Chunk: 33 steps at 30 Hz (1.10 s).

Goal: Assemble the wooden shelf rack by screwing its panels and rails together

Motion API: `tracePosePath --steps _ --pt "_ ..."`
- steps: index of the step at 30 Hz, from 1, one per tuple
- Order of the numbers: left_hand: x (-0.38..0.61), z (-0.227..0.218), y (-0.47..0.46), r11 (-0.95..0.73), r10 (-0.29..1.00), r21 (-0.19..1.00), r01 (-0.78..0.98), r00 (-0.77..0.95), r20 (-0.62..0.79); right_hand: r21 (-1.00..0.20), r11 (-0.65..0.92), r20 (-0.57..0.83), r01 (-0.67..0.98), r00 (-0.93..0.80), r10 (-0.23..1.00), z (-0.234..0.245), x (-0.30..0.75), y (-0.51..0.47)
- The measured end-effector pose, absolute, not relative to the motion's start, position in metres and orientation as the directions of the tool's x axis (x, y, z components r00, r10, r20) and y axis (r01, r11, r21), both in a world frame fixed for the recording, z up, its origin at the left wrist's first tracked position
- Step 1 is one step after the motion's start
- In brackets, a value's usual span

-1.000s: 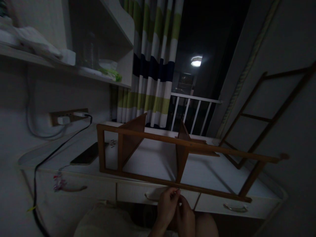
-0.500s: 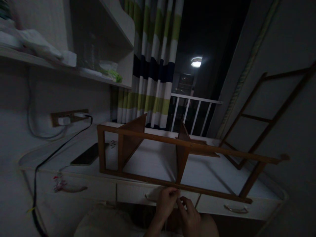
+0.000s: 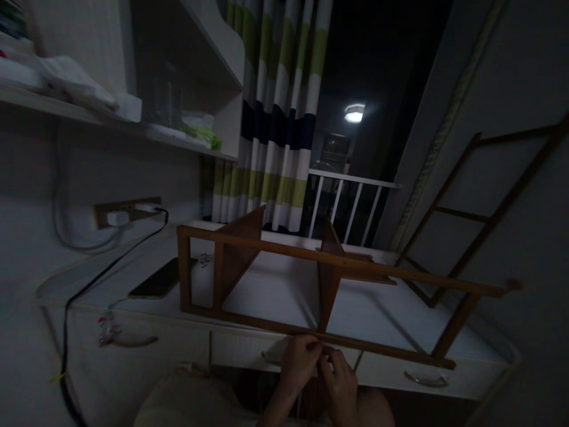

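A brown wooden rack frame (image 3: 275, 249) with crosswise boards lies on its side on the white desk. My left hand (image 3: 300, 360) is closed near the lower rail (image 3: 275, 325), fingertips pinched together just below the joint of the middle board (image 3: 329, 279). Right beside it, my right hand (image 3: 336, 375) is also closed, its fingertips meeting those of the left. Whatever sits between the fingers is too small and dark to make out.
A phone (image 3: 156, 279) and several small screws (image 3: 205, 260) lie at the desk's left. A black cable (image 3: 115, 261) runs from the wall socket (image 3: 127, 212). Another wooden frame (image 3: 462, 210) leans at the right wall. Drawers with handles (image 3: 427, 379) line the desk front.
The fingers of my right hand have closed in slightly toward my left fingertips. The rack and the things on the desk stay put; the view has shifted a little.
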<state>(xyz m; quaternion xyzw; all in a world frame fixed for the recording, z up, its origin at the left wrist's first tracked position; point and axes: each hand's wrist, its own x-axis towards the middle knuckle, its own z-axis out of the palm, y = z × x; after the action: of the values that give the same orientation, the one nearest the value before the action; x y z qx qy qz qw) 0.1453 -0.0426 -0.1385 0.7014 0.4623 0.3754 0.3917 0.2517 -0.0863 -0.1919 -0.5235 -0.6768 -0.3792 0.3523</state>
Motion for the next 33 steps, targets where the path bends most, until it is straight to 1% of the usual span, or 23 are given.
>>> tracePosePath --steps 8,11,13,15,18,22,24,27,29,33 --pt "0.143 -0.136 -0.047 -0.31 0.936 0.889 0.337 0.275 0.221 0.158 0.155 0.877 0.975 -0.21 0.432 -0.192 0.252 -0.084" --pt "0.136 -0.134 -0.053 -0.332 0.937 0.902 0.276 0.209 0.281 0.16 0.162 0.878 0.974 -0.215 0.427 -0.191 0.252 -0.082" --pt "0.131 -0.132 -0.057 -0.341 0.938 0.916 0.213 0.144 0.315 0.127 0.183 0.874 0.975 -0.198 0.444 -0.19 0.251 -0.081" --pt "0.126 -0.131 -0.062 -0.349 0.937 0.924 0.154 0.083 0.34 0.044 0.199 0.871 0.979 -0.135 0.472 -0.188 0.249 -0.08" --pt "0.121 -0.135 -0.065 -0.378 0.925 0.921 0.09 -0.016 0.381 -0.15 0.217 0.856 0.965 0.017 0.516 -0.185 0.244 -0.08" --pt "0.121 -0.15 -0.064 -0.398 0.896 0.911 0.112 -0.169 0.412 -0.416 0.285 0.799 0.863 0.198 0.568 -0.178 0.238 -0.084" --pt "0.121 -0.157 -0.062 -0.388 0.891 0.908 0.158 -0.187 0.413 -0.57 0.285 0.728 0.771 0.313 0.61 -0.174 0.236 -0.086" --pt "0.122 -0.164 -0.061 -0.374 0.901 0.896 0.24 -0.134 0.412 -0.778 0.229 0.56 0.585 0.478 0.677 -0.168 0.235 -0.089" --pt "0.123 -0.165 -0.061 -0.383 0.902 0.879 0.284 -0.091 0.423 -0.852 0.207 0.472 0.482 0.534 0.701 -0.166 0.234 -0.09" --pt "0.127 -0.164 -0.062 -0.421 0.889 0.848 0.321 -0.039 0.456 -0.912 0.216 0.39 0.349 0.573 0.721 -0.166 0.237 -0.087"
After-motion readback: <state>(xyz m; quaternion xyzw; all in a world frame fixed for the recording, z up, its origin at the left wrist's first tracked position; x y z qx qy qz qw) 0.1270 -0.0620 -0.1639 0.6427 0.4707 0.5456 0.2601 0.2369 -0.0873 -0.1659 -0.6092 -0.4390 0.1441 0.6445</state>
